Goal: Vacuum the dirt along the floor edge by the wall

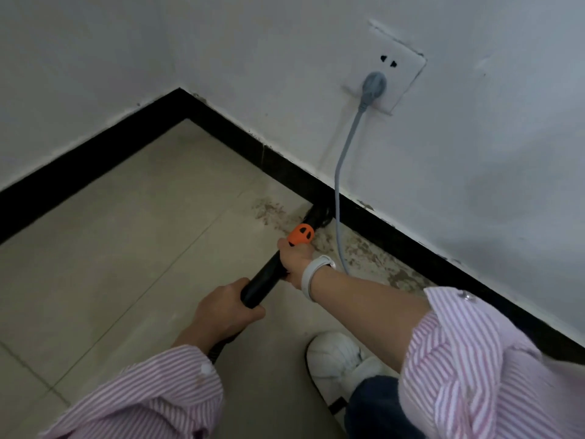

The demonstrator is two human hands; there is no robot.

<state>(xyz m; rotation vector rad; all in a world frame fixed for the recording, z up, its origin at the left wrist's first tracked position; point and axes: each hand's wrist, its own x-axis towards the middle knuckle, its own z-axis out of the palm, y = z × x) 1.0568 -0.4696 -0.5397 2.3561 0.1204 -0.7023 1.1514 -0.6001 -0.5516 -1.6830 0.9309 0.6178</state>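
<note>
- You're clenching both hands round the smooth black plastic vacuum tube (266, 280): right hand (296, 261) just behind the orange collar (301, 235) for aiming, left hand (221, 308) further back, probably for pushing.
- The nozzle tip (318, 215) is sitting in the gritty grey-brown dirt (269, 210) against the glossy black skirting (395, 236).
- The limp grey power cord (338, 198) is dangling right beside it, so it could snag.
</note>
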